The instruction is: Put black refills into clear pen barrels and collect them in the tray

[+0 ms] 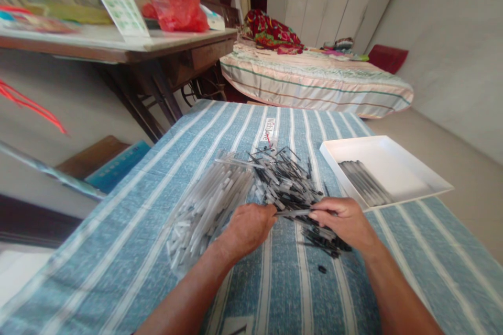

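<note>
My left hand (251,226) is closed on one end of a translucent pen barrel (293,213). At its other end, my right hand (345,218) pinches it between thumb and fingers; whether a refill is inside cannot be made out. Beneath and beyond both hands spreads a loose heap of black and grey pen parts (283,175), some looking like caps and thin refills. Beside my left hand lies a long pile of whitish, translucent pen barrels (212,196). To the right, a shallow white box (412,162) holds a row of dark-cored pens (365,183).
A blue striped cloth (153,209) covers the table. A small black piece (322,269) lies near its front. Left stands a wooden desk (176,52) with a red plastic bag (183,13). Behind the table is a bed (314,76) with a striped sheet.
</note>
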Motion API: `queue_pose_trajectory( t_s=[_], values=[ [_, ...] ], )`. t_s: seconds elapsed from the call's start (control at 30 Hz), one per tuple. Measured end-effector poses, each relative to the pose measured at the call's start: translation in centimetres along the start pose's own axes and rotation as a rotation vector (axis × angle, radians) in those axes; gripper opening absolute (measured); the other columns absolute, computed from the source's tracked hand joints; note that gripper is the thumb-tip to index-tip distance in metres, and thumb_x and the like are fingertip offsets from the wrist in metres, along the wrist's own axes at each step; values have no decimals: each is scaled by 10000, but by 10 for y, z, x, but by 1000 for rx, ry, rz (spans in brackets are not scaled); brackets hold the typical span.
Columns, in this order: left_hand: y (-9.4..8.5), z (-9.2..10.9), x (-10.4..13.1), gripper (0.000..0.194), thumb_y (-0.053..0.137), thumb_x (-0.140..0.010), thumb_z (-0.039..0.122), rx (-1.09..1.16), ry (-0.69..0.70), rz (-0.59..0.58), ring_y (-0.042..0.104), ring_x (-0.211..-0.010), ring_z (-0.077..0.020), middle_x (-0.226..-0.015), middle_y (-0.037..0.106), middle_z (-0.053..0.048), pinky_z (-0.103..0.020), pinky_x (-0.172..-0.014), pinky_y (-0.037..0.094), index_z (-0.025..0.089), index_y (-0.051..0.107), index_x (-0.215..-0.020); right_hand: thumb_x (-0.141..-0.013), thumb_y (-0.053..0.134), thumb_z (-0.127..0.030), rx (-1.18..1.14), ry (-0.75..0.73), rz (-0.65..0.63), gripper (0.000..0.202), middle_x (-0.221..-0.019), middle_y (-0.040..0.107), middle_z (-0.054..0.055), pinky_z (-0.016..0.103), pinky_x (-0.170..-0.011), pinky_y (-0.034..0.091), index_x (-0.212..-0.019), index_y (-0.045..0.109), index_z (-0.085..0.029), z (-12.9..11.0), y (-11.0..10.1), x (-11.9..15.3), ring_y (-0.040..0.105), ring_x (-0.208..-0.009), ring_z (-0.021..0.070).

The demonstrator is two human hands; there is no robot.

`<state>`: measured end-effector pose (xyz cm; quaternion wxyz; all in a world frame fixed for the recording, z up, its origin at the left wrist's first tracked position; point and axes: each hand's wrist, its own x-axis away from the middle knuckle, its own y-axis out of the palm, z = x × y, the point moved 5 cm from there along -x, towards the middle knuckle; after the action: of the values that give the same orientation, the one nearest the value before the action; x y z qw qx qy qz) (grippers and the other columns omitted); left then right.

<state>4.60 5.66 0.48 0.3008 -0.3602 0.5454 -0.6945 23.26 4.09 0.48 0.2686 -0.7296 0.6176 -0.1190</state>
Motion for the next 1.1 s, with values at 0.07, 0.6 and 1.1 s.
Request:
queue_pose_trajectory(
  t_s=[0.07, 0.6, 1.1],
  values=[
    [1, 0, 0, 283, 341, -902, 285, 3, -2, -8, 681, -803, -264, -766, 708, -79, -335, -684, 500, 197, 606, -860, -807, 577, -348, 66, 0, -18, 286, -514, 550, -12, 214, -492, 371, -612, 637, -148, -1, 2, 0, 503, -500, 108],
    [-1, -1, 3, 272, 349, -901, 281, 7, -33, -25, 679, -809, -235, -779, 706, -71, -315, -713, 509, 194, 606, -875, -859, 467, -396, 139, -32, -34, 377, -472, 493, -25, 222, -483, 350, -581, 572, -163, -2, 7, 1, 475, -456, 107],
    [0, -1, 2, 292, 343, -907, 295, 5, -48, -37, 676, -837, -240, -801, 709, -89, -334, -737, 508, 198, 618, -900, -854, 487, -392, 214, -9, -73, 346, -509, 471, -33, 213, -496, 336, -589, 534, -173, -3, 10, 1, 462, -498, 105]
  ],
)
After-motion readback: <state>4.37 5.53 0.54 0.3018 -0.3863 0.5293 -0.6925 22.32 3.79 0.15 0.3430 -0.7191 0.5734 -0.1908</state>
